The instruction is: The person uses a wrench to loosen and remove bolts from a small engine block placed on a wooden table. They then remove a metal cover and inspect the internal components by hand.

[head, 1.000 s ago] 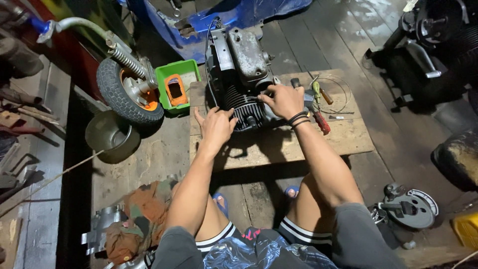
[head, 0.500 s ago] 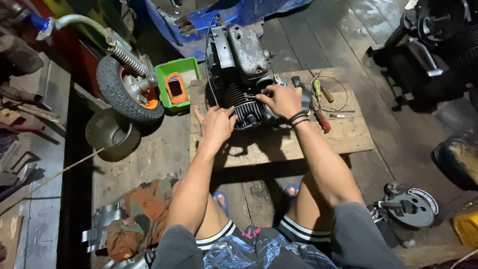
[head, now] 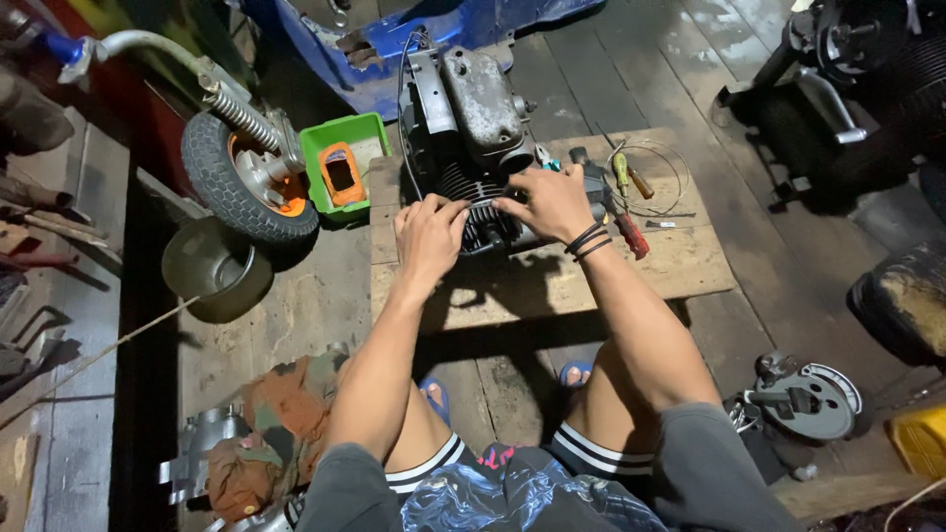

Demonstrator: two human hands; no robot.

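Since the earlier frames the two hands have drawn closer together on the engine: the left hand [head: 430,234] has slid up from the wooden board onto the finned cylinder, and the right hand [head: 550,201] has shifted slightly leftward to meet it.

The small engine [head: 471,128] sits on a low wooden table [head: 552,276], its grey casing toward the far edge and its dark finned cylinder [head: 481,215] pointing at the person. The left hand rests on the left side of the fins with fingers curled over them, partly closed; the right hand covers the right side, fingers bent and pressing on the cylinder. Whether either truly grips the part I cannot tell. Black bands circle the right wrist.

Just right of the engine lie screwdrivers [head: 631,202] with red and yellow handles and a loop of wire [head: 662,167]. To the left of the table stand a green tray [head: 340,158] and a small wheel [head: 241,177] with a spring, with a dark round pan [head: 212,266] near it on the floor.
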